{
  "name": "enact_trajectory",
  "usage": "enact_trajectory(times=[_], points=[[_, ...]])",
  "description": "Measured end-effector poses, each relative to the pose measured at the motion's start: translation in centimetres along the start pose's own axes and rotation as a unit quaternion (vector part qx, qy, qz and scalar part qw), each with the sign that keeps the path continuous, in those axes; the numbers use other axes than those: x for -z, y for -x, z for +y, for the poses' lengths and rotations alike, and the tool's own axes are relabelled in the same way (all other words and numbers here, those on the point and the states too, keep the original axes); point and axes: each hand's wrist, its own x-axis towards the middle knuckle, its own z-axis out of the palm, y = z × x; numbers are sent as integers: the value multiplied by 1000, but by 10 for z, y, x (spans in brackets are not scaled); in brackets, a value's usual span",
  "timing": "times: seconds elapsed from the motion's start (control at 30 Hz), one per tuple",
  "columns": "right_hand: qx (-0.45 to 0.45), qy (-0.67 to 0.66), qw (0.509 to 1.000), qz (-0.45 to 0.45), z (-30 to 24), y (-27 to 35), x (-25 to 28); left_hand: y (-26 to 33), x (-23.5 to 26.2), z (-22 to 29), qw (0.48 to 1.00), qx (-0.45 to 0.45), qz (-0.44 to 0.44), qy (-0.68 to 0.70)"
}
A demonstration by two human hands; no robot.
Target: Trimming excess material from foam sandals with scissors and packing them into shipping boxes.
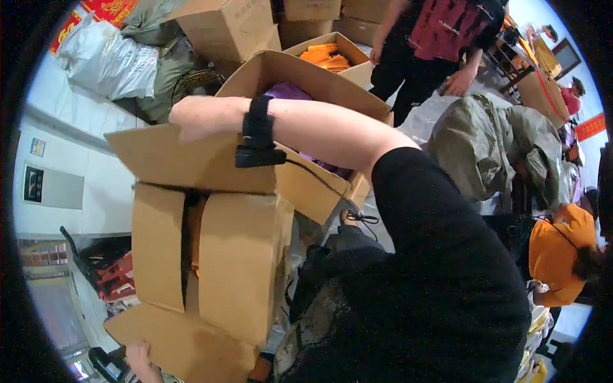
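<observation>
The cardboard box (268, 274) sits between the left grip (142, 362), clamped on the near flap (191, 345), and the right grip (191, 118), whose closure I cannot tell, at the far flap (211, 163). Both outer flaps seem held clear of the inner flaps (158, 242), folded inward over orange contents (195, 246). Faint print marks a carton (223, 29) beyond the right grip.
</observation>
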Motion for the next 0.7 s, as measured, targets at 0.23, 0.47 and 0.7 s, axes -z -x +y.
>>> enact_trajectory(times=[0.23,0.47,0.7], points=[[12,-158,987,-8,55,43,13,-33,49,88,996,15,-79,-46],[-169,-369,866,291,224,155,36,-17,77,131,937,348,9,-29],[-420,-567,637,310,343,270,-87,-93,10,231,978,57,181,80]])
